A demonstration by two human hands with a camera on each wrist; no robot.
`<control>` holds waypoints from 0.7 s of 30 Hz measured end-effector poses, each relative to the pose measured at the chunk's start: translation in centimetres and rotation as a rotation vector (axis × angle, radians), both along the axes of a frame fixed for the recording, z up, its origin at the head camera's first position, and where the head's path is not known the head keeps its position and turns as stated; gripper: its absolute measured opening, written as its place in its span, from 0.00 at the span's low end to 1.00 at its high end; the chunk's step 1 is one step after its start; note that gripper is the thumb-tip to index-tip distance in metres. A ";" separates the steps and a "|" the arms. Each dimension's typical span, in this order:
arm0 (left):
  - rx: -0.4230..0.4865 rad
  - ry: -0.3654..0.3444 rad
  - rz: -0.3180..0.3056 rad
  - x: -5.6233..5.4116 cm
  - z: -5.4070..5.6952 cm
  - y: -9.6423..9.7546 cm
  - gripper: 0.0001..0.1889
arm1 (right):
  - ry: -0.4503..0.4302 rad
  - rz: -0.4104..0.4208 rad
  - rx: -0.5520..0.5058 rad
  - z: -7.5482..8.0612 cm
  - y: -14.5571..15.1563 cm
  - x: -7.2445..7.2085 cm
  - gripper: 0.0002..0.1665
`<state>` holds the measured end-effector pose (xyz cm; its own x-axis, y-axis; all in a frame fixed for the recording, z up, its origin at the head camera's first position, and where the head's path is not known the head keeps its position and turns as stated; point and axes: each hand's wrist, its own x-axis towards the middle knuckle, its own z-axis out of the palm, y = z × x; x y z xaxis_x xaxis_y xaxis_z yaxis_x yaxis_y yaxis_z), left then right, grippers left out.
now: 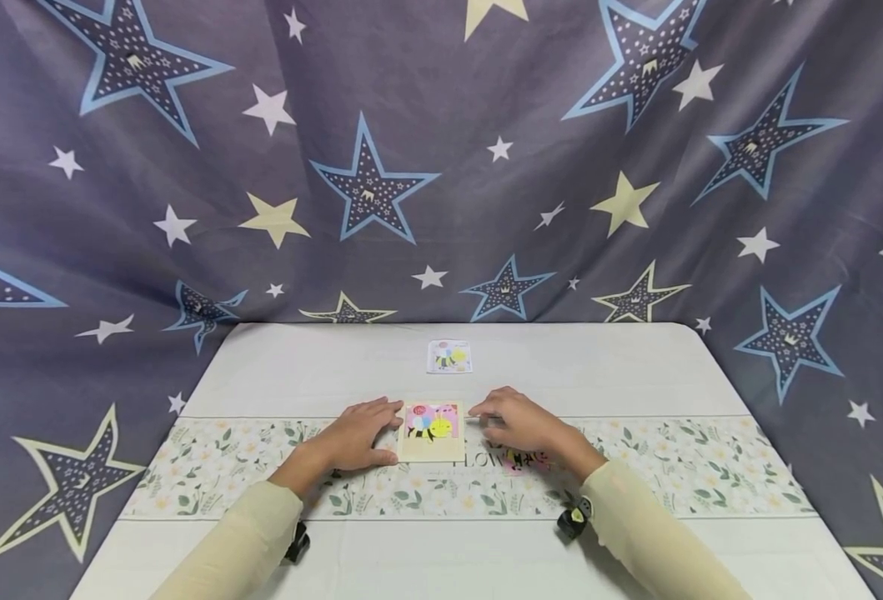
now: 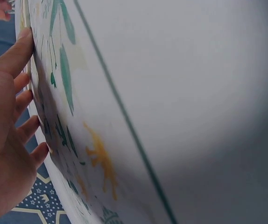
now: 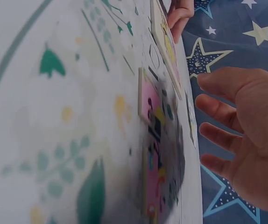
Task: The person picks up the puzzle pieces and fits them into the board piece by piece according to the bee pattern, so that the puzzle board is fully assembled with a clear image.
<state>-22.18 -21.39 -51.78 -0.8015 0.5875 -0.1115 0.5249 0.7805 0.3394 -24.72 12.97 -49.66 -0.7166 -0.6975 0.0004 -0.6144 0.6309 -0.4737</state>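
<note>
A cream puzzle board (image 1: pixel 430 452) with a bee picture lies mid-table; its lower strip shows plain cream below the colourful part. My left hand (image 1: pixel 354 435) rests at the board's left side, thumb near the lower corner and fingers farther up. In the left wrist view the thumb (image 2: pixel 19 53) lies against the board's edge, fingers loosely bent. At the board's right side hovers my right hand (image 1: pixel 519 421), fingers relaxed; the right wrist view shows nothing held in it. Pink puzzle pieces (image 3: pixel 149 95) lie on the table below that hand, partly hidden by it in the head view.
A card (image 1: pixel 449 357) with a similar bee picture lies behind the board. The white tablecloth (image 1: pixel 321 367) has a floral band (image 1: pixel 666 475) across it. A dark star-patterned curtain (image 1: pixel 441 133) hangs behind the table. Both wrists wear black cameras (image 1: pixel 574 518).
</note>
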 end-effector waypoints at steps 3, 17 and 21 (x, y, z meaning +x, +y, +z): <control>-0.002 0.003 -0.003 0.0 0.0 0.0 0.34 | -0.006 -0.016 0.003 0.0 0.7 0.3 0.23; 0.003 0.005 -0.006 0.0 0.1 -0.1 0.34 | 0.001 -0.083 0.005 -1.1 3.7 2.3 0.25; 0.013 0.003 -0.010 0.1 0.1 -0.1 0.34 | 0.008 -0.082 0.001 -1.5 4.2 2.9 0.26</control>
<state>-22.10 -21.46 -51.64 -0.7958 0.5970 -0.1018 0.5338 0.7708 0.3477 -21.79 17.21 -51.14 -0.7714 -0.6363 0.0058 -0.5643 0.6798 -0.4684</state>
